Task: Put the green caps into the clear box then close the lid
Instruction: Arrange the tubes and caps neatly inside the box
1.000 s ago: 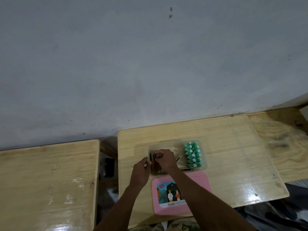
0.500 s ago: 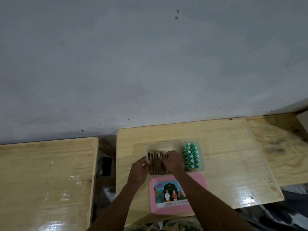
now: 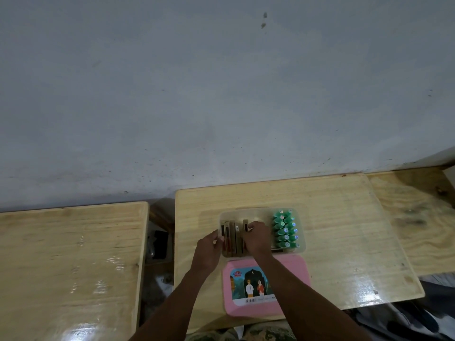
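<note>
Your right hand [image 3: 256, 238] has slid deeper into the clear box [image 3: 262, 212], fingers curled on the brown sticks [image 3: 231, 238], left hand [image 3: 208, 248] gripping its wall, green caps [image 3: 285, 228] just right, pink lid [image 3: 293, 267] beneath your wrists.

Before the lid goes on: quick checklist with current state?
1. Green caps inside the clear box, right side, packed in two rows: ok.
2. Stray caps on the table: none seen, ok.
3. Dark upright pieces in the box's left half settled below the rim: cannot tell.
4. Hands off the box: not ok. The right hand is in the box on those pieces; the left hand is at its left edge.
5. Pink lid reachable: ok, flat on the table just in front of the box, partly under the right forearm.
</note>
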